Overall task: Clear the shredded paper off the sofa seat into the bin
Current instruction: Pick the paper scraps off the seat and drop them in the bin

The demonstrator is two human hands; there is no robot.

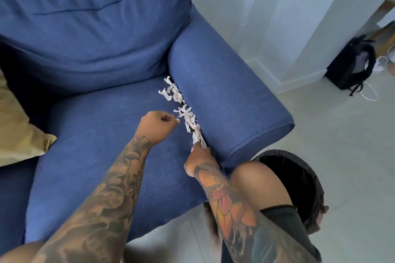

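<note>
white shredded paper [185, 111] along armrest [222, 100]; right grip [197, 160] pinching strands.

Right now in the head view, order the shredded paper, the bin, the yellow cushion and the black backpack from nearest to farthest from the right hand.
1. Shredded paper: touching the right hand, along the armrest seam.
2. Bin: on the floor, just right.
3. Yellow cushion: far left of the seat.
4. Black backpack: by the wall, far right.

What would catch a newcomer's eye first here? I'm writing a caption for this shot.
A line of white shredded paper runs along the crease between the blue sofa seat and the armrest. The right hand pinches its near end, while the left hand, curled, is beside its middle. A dark bin waits on the floor past the armrest.
</note>
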